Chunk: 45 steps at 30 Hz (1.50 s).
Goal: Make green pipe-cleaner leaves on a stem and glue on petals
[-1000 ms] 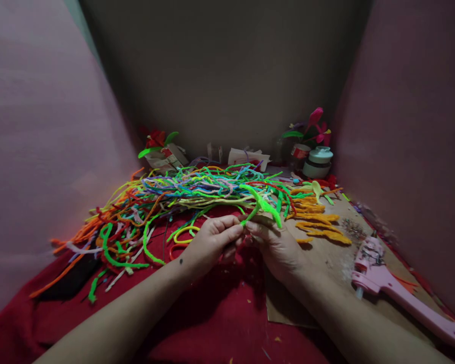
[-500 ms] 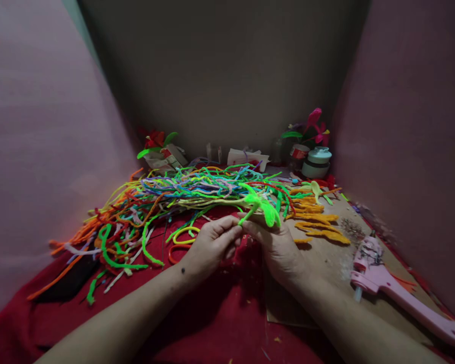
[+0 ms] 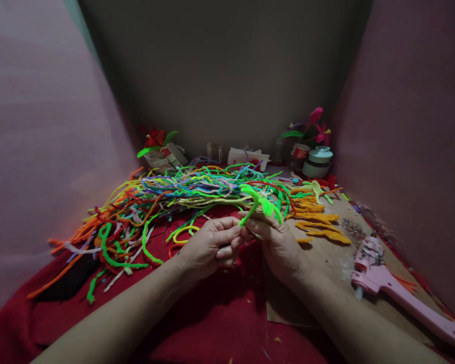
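Between both hands is a bright green pipe cleaner piece [image 3: 255,200], bent into loops like leaves. My left hand [image 3: 215,243] pinches its lower end between thumb and forefinger, the other fingers curled. My right hand [image 3: 278,242] is closed on the same piece from the right, thumb near the left fingertips; its other fingers are largely hidden. Just behind the hands lies a big pile of coloured pipe cleaners [image 3: 197,188]. Yellow-handled scissors [image 3: 185,230] show partly beside my left hand.
A pink glue gun [image 3: 396,293] rests on a brown board [image 3: 322,273] at the right, near orange pipe cleaner shapes [image 3: 320,226]. A red cloth [image 3: 197,323] covers the surface. Behind stand a mint-lidded jar [image 3: 317,161], pink flowers [image 3: 316,124] and a red flower [image 3: 155,139].
The green piece has turned a little between my fingers, its loops now standing narrower. My left hand has rolled slightly, with more of its curled fingers showing.
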Motion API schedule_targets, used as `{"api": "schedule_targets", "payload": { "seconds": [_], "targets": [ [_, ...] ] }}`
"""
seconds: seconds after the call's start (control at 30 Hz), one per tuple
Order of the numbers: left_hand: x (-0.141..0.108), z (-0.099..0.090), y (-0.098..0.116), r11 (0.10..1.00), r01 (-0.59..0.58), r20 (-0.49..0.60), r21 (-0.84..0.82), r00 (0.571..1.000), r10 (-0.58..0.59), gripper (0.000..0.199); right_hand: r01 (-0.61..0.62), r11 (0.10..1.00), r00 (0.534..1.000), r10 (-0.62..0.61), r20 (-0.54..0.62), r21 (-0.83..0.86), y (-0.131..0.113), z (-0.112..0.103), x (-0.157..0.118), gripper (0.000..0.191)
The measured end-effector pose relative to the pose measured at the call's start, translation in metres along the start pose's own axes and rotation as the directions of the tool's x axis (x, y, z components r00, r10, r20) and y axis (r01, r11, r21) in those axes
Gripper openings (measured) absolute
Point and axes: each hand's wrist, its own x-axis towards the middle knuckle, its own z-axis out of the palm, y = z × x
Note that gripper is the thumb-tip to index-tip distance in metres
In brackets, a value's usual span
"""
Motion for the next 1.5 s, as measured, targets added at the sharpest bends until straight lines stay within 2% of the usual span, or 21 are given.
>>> {"api": "schedule_targets", "payload": {
  "seconds": [0.13, 0.23, 0.37, 0.43, 0.5, 0.6, 0.67, 0.73, 0.87, 1.0, 1.1, 1.17, 1.23, 1.5],
  "targets": [
    [0.001, -0.008, -0.001, 0.993, 0.072, 0.079, -0.089, 0.995, -0.065, 0.011, -0.069, 0.995, 0.997, 0.067, 0.03, 0.071, -0.002, 0.0, 0.001, 0.025],
    [0.002, -0.012, -0.002, 0.982, 0.114, 0.138, -0.148, 0.986, -0.094, 0.008, -0.072, 0.991, 0.996, 0.067, 0.055, 0.11, -0.002, 0.001, 0.001, 0.02],
    [0.003, -0.009, -0.002, 0.992, 0.104, 0.127, -0.07, 0.987, -0.095, 0.011, -0.033, 0.994, 0.999, 0.034, -0.007, 0.107, 0.0, 0.002, 0.002, 0.014],
    [0.002, -0.005, -0.003, 0.996, 0.028, 0.069, 0.083, 0.997, -0.034, 0.019, -0.025, 0.993, 0.999, 0.03, -0.04, 0.119, 0.002, 0.001, 0.001, 0.014],
    [0.001, -0.001, -0.007, 0.941, -0.089, -0.034, 0.328, 0.994, 0.106, 0.022, -0.029, 0.992, 0.998, 0.035, -0.048, 0.122, 0.003, 0.0, 0.0, 0.014],
    [0.0, 0.003, -0.012, 0.727, -0.207, -0.126, 0.655, 0.918, 0.375, 0.017, 0.01, 0.999, 0.999, -0.009, -0.043, 0.038, 0.004, 0.0, -0.001, 0.014],
    [0.0, 0.004, -0.014, 0.656, -0.238, -0.12, 0.716, 0.884, 0.452, 0.019, 0.067, 0.997, 0.997, -0.069, -0.038, -0.042, 0.004, 0.001, -0.002, 0.016],
    [0.0, 0.004, -0.012, 0.707, -0.222, -0.135, 0.671, 0.902, 0.411, 0.023, 0.086, 0.994, 0.996, -0.087, -0.021, -0.064, 0.004, 0.002, -0.002, 0.018],
    [0.002, 0.001, -0.005, 0.885, -0.132, -0.14, 0.447, 0.966, 0.215, 0.023, -0.025, 1.0, 1.0, 0.025, -0.004, -0.019, 0.002, 0.003, -0.002, 0.018],
    [0.004, -0.002, -0.002, 0.971, -0.096, -0.091, 0.22, 0.989, 0.118, 0.022, 0.001, 0.997, 1.0, -0.002, -0.016, -0.071, 0.001, 0.002, -0.001, 0.016],
    [0.003, -0.002, -0.002, 0.996, -0.025, -0.058, 0.086, 0.998, 0.03, 0.019, 0.044, 0.998, 0.999, -0.044, 0.0, -0.055, 0.001, 0.0, 0.0, 0.005],
    [0.003, -0.003, -0.002, 0.999, 0.012, -0.036, 0.041, 0.999, -0.01, 0.016, 0.04, 0.999, 0.999, -0.04, 0.007, -0.029, 0.001, -0.001, 0.001, 0.006],
    [0.004, -0.005, -0.003, 0.999, 0.035, -0.006, 0.005, 0.999, -0.035, 0.014, 0.0, 1.0, 1.0, 0.0, 0.006, 0.022, 0.002, -0.002, 0.002, 0.001],
    [0.007, -0.015, -0.005, 0.974, 0.095, 0.191, -0.207, 0.98, -0.055, 0.009, -0.112, 0.987, 0.994, 0.111, 0.016, 0.114, -0.001, 0.0, 0.002, 0.009]
  ]
}}
